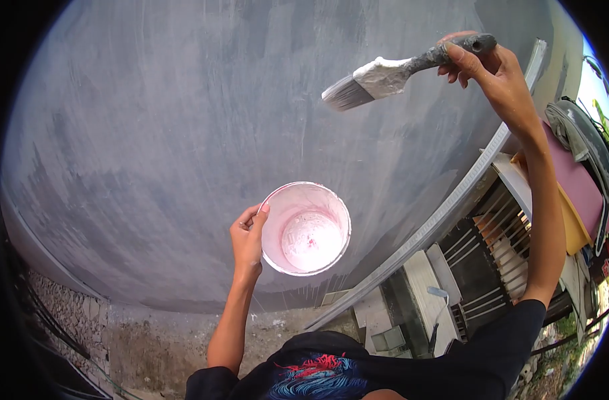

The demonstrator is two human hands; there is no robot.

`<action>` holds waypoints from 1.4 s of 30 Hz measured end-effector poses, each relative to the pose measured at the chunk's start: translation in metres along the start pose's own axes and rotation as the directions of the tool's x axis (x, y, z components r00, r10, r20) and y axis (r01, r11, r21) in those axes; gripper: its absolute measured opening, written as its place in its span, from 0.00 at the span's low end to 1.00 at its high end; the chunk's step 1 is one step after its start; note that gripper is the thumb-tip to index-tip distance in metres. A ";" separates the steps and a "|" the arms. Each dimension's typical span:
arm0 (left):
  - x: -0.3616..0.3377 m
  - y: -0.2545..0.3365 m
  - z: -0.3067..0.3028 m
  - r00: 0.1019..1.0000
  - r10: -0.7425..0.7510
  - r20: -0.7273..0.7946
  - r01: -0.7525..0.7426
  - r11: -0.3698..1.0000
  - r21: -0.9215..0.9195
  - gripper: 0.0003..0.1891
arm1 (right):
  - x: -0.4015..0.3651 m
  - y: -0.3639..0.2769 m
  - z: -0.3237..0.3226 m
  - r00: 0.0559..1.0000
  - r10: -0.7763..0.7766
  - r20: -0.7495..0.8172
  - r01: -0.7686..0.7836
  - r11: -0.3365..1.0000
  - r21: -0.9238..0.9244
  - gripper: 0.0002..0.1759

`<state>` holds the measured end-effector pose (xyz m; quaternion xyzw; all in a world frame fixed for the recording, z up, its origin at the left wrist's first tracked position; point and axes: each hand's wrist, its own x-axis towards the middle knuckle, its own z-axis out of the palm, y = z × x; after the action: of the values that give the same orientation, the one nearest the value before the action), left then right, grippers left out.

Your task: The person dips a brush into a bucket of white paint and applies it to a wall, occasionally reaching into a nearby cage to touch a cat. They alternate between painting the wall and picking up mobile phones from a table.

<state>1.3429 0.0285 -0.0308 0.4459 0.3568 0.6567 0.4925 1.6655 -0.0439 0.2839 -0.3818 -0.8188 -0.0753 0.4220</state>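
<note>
My left hand grips the rim of a white bucket, thumb over the edge and fingers outside. The bucket tilts toward me, its inside streaked with pinkish residue and a white layer at the bottom. Up at the right, my right hand is closed round the dark handle of a paintbrush. White paint coats the brush's ferrule, and its grey bristles point left toward the wall. Behind both hands rises a grey wall with uneven, streaky brush marks and darker patches low down.
A long pale metal strip runs diagonally along the right. Beyond it are a metal rack, a pink panel and a small paint roller on a board. Cables lie at lower left beside rough concrete ground.
</note>
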 end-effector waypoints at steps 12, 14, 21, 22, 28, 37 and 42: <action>-0.011 -0.010 0.000 0.999 -0.013 -0.037 0.014 0.999 0.031 0.17 | 0.095 -0.002 -0.032 0.871 -0.428 -0.239 0.356 0.887 -0.293 0.12; -0.017 -0.014 -0.003 0.999 -0.021 -0.046 0.022 0.999 0.040 0.17 | 0.092 -0.004 -0.024 0.817 -0.492 -0.301 0.391 0.856 -0.338 0.12; -0.035 -0.026 -0.024 0.994 -0.053 -0.096 0.057 0.997 0.043 0.17 | 0.013 0.030 0.028 0.776 -0.627 0.076 0.547 0.608 -0.575 0.16; -0.037 -0.027 -0.027 0.991 -0.061 -0.115 0.067 0.996 0.051 0.17 | -0.002 0.027 0.032 0.818 -0.565 0.103 0.519 0.650 -0.556 0.19; -0.038 -0.034 -0.046 0.986 -0.052 -0.159 0.073 0.989 0.129 0.17 | -0.043 0.012 0.040 0.918 -0.387 0.081 0.389 0.846 -0.364 0.18; -0.042 -0.029 -0.041 0.991 -0.072 -0.112 0.082 0.993 0.089 0.16 | 0.031 0.032 0.018 0.941 -0.320 0.111 0.339 0.890 -0.306 0.12; -0.044 -0.031 -0.041 0.992 -0.071 -0.105 0.082 0.991 0.107 0.16 | 0.095 -0.004 -0.027 0.880 -0.472 -0.049 0.401 0.795 -0.456 0.10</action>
<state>1.3201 -0.0071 -0.0832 0.4248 0.4340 0.6383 0.4730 1.6465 -0.0050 0.3728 -0.2587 -0.8105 -0.3811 0.3619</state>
